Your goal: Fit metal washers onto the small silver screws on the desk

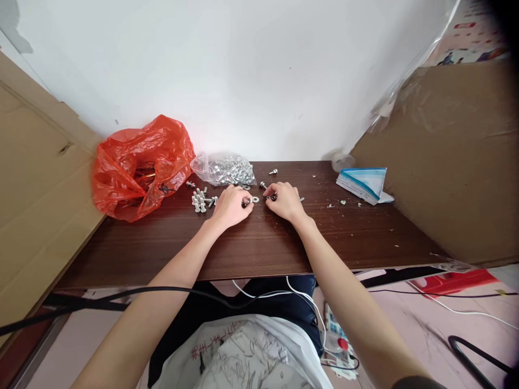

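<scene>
Hands meet near the middle of the frame, on the dark wooden table (pixel 259 248). Your left hand (pixel 230 206) is curled, its fingers closed around a small dark bolt-like part, with a flat washer (pixel 254 199) at its fingertips; whether the washer is pinched or only touched, I cannot tell. Your right hand (pixel 285 200) is also curled, its fingertips closed on a small dark piece (pixel 272 197) just right of the washer. The two hands are near each other but not touching.

Left of your left hand stands a small group of finished bolts (pixel 200 201), upright and close together. Behind the hands lies a clear bag of metal parts (pixel 225 168), and in the left part of the frame a red plastic bag (pixel 140 165). One loose bolt (pixel 273 172) lies behind your right hand. At the right of the table lies a blue and white packet (pixel 363 183).

In my judgement, you are in the step of putting a washer together with a bolt. The next move calls for fine alignment: hole over shank, with a steady pinch, because the parts are small and can slip easily.
</scene>
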